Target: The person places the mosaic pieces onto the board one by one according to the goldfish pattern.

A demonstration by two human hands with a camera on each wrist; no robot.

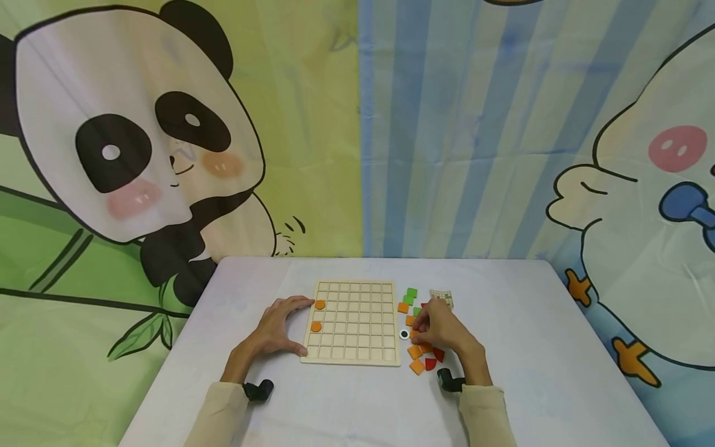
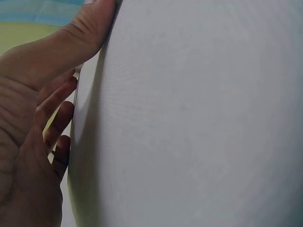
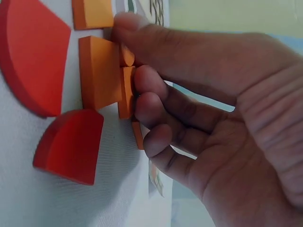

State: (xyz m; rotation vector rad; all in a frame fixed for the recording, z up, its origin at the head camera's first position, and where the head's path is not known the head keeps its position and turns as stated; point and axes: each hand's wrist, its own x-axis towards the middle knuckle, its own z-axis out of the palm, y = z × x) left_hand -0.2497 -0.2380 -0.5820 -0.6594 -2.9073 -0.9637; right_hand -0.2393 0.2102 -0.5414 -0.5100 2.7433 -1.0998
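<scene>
A pale wooden grid board (image 1: 352,362) lies flat on the table. Two orange discs, an upper one (image 1: 320,305) and a lower one (image 1: 316,326), sit in its left part. My left hand (image 1: 275,329) rests along the board's left edge, thumb at the near corner and fingers spread toward the far end. To the right of the board, my right hand (image 1: 444,326) reaches into a scatter of pieces, fingers bent. Its thumb and fingers pinch a small orange piece (image 3: 127,56), mostly hidden by the thumb. Close by are an orange square (image 3: 99,73) and a red quarter-round piece (image 3: 71,146).
Green pieces (image 1: 411,292) and a small patterned card (image 1: 441,295) lie beyond the right hand. A white ring-shaped piece with a black centre (image 1: 404,334) is beside the board. More orange and red pieces, such as a near orange square (image 1: 417,367), lie toward me.
</scene>
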